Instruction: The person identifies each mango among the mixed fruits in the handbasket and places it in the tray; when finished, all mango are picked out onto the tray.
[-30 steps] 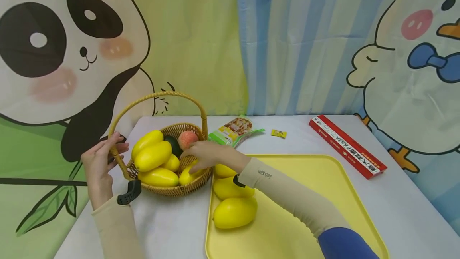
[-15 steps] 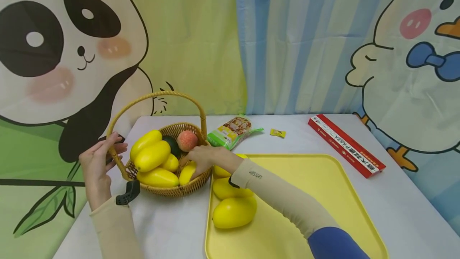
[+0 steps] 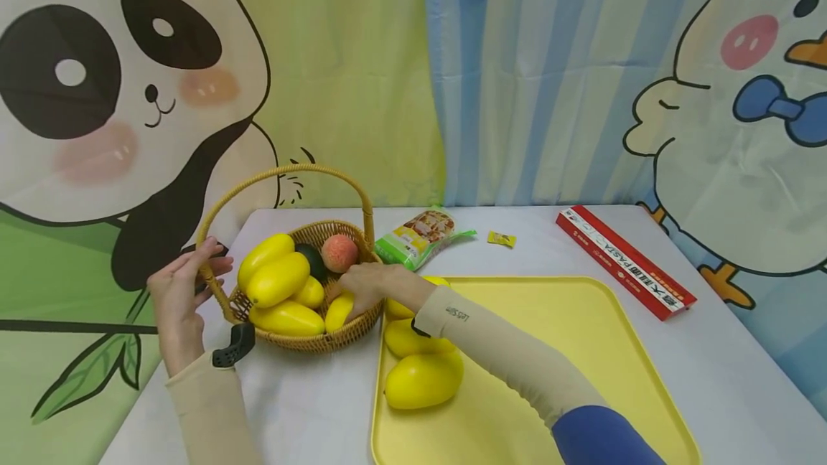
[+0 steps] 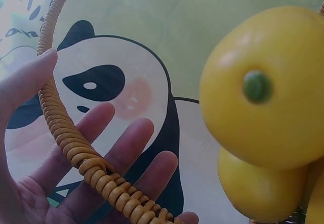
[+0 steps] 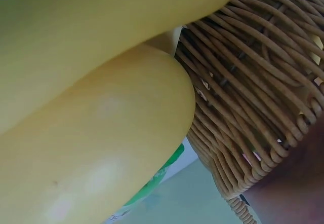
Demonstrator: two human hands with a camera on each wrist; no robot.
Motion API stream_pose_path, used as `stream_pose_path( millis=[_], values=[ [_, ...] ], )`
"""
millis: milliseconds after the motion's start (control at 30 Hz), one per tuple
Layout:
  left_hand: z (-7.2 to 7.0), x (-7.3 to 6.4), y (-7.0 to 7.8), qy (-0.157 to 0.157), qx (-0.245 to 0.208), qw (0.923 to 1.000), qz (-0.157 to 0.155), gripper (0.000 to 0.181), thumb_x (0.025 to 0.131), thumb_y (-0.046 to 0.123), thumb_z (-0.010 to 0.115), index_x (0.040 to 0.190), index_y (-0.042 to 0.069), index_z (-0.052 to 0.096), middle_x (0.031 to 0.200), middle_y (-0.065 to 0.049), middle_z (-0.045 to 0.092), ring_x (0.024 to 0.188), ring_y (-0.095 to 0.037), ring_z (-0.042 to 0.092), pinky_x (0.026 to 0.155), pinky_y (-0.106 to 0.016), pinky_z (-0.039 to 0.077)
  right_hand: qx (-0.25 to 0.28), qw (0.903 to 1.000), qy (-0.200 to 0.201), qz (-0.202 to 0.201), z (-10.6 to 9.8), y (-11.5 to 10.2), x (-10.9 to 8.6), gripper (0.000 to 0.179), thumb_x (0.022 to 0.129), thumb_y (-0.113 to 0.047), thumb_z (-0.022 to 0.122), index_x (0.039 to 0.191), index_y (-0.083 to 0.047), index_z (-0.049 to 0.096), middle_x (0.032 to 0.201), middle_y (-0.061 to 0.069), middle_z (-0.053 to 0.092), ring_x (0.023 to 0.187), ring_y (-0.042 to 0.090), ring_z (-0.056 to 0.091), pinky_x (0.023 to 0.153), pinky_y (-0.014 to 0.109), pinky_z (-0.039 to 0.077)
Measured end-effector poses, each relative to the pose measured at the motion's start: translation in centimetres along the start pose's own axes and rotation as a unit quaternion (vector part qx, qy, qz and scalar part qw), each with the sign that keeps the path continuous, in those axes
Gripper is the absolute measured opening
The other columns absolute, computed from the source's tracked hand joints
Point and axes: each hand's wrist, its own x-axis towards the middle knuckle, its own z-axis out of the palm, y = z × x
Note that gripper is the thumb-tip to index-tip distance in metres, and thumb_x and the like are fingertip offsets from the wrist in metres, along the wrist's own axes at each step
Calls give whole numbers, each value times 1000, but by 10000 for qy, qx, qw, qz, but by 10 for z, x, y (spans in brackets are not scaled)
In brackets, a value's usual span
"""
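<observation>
A wicker basket (image 3: 352, 334) stands at the left of the table, its arched handle (image 3: 284, 169) upright. Inside lie several smooth yellow mangoes (image 3: 279, 280), a dark green fruit (image 3: 310, 258) and a pink peach (image 3: 339, 253). My left hand (image 3: 181, 296) holds the handle's left side loosely; in the left wrist view the thumb lies against the cane and the spread fingers pass behind it. My right hand (image 3: 365, 284) reaches over the right rim and grips a yellow mango (image 3: 339, 313), its fingertips hidden inside the basket. In the right wrist view, mangoes and the wicker wall fill the picture.
A yellow tray (image 3: 536, 379) lies right of the basket, with several mangoes (image 3: 423, 380) along its left edge. Behind are a green food packet (image 3: 420, 237), a small yellow wrapped sweet (image 3: 501, 239) and a long red pasta box (image 3: 625, 262).
My right hand has moved down into the basket and its fingers have closed round the mango at the right. The peach shows more fully now. My left hand stays at the handle.
</observation>
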Motion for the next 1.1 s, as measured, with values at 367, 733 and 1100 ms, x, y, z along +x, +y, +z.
stream_pose_path(
  millis=[367,733,1100],
  values=[
    [-1,1,-1,3,14,10000,38,28,75,36,82,84,10,78,66,0,72,67,-11,69,59,-27,48,-78,9994,333,-92,-4,0,-5,53,82,-50,71,129,-28,61,120,-8,66,96,8,60,84,25,48],
    [1,1,-1,32,-1,10000,-34,27,75,36,82,84,11,78,66,0,72,62,-12,69,62,-30,42,-6,9968,790,143,-23,0,-24,66,77,-57,73,132,-23,58,131,-3,60,115,14,57,95,30,45],
    [2,-1,0,35,75,10000,21,28,76,37,81,84,11,78,66,1,72,66,-11,69,61,-28,45,512,9847,1626,362,-34,7,-70,70,77,-54,75,137,-23,55,131,4,58,114,21,55,93,39,45]
  ],
)
